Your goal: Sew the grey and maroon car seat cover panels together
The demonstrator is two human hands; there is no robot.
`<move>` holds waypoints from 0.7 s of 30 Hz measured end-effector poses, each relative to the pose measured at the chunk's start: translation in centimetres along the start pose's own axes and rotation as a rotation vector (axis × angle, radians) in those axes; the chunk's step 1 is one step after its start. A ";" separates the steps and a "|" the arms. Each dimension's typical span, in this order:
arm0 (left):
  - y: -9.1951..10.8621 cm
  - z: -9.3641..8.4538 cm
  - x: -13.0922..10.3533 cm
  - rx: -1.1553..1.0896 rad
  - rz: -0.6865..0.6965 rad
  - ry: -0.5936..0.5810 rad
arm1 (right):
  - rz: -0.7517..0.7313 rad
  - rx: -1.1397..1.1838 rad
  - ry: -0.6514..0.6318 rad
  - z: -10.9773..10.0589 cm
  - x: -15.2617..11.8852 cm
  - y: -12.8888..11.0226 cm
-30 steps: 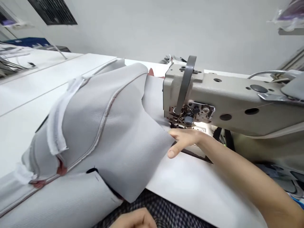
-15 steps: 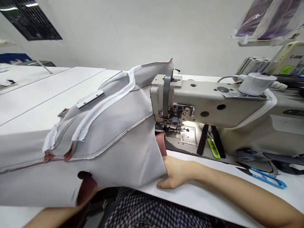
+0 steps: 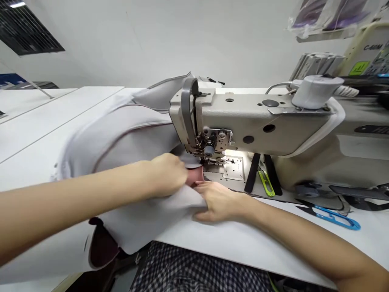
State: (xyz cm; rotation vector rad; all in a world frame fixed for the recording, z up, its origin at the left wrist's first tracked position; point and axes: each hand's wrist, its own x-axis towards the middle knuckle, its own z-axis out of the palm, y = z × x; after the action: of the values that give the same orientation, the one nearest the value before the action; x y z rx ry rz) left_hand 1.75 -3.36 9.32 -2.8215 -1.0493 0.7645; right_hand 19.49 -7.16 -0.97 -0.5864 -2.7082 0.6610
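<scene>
Light grey sewn fabric (image 3: 139, 142) with curved seams spreads over the table left of the sewing machine (image 3: 249, 121). Its edge runs under the needle area, where a reddish piece (image 3: 194, 175) shows. My left hand (image 3: 170, 174) is closed on the grey fabric just left of the reddish piece, slightly blurred, knuckles up. My right hand (image 3: 214, 200) grips the fabric's near edge in front of the machine bed, with its thumb apart and its fingertips partly hidden by the fabric.
Yellow-green thread snips (image 3: 266, 181) lie on the machine bed between two black strips. Blue-handled snips (image 3: 337, 219) rest on the table at the right. A white cone-shaped object (image 3: 317, 92) sits on the machine arm. Plastic-wrapped items (image 3: 331, 16) are at the upper right.
My left hand has come up from below the fabric at the lower left to the fabric beside the needle area. The fabric's upper part has folded over, hiding the white strips. The view has shifted slightly.
</scene>
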 end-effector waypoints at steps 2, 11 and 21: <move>-0.8 1.2 -1.8 0.020 -0.142 -0.202 | 0.008 -0.032 0.068 0.4 0.2 -0.1; -3.3 6.2 0.0 0.313 -0.323 0.263 | 0.013 -0.206 0.017 2.3 1.5 0.6; -7.6 6.0 2.2 0.052 0.251 0.339 | 0.076 -0.288 -0.003 3.1 1.7 0.4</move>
State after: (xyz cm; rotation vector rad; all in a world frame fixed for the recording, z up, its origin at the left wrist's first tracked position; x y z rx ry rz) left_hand -4.19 3.08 4.62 -2.9263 -0.6262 0.2974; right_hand 16.99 -7.16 -3.48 -0.7595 -2.8161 0.2879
